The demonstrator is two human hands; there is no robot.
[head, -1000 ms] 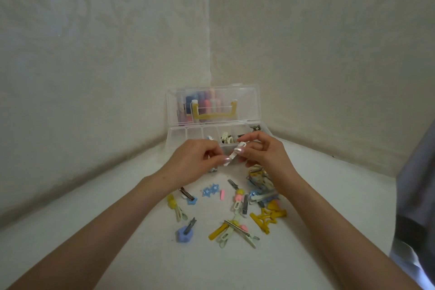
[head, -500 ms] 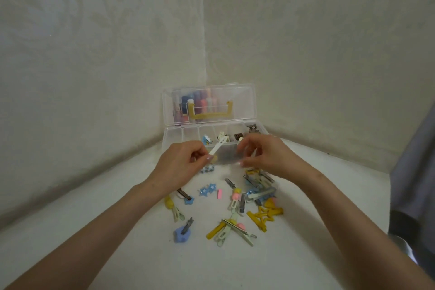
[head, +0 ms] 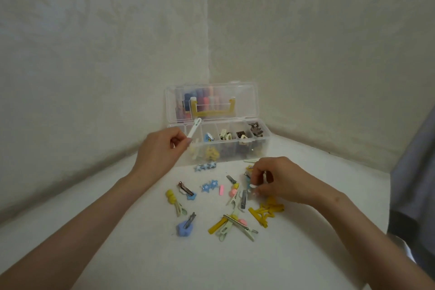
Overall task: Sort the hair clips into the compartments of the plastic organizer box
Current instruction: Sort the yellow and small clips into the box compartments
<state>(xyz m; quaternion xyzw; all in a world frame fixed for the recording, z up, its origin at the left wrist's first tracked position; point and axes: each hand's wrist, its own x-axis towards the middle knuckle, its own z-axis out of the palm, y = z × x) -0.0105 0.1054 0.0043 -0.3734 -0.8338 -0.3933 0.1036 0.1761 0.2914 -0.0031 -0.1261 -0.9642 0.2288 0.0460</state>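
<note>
White clip (head: 194,127) pinched in left hand (head: 160,150), right hand (head: 275,181) curled, hold unclear

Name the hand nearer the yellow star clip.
Right. The right hand is just behind the yellow star clip; the left hand, pinching a white clip, is by the box.

Box (head: 261,148): at the table's (head: 259,261) back corner.
Loose clips (head: 219,226): on the table, just before the box.
Sorted clips (head: 224,135): in the box's compartments.
</note>
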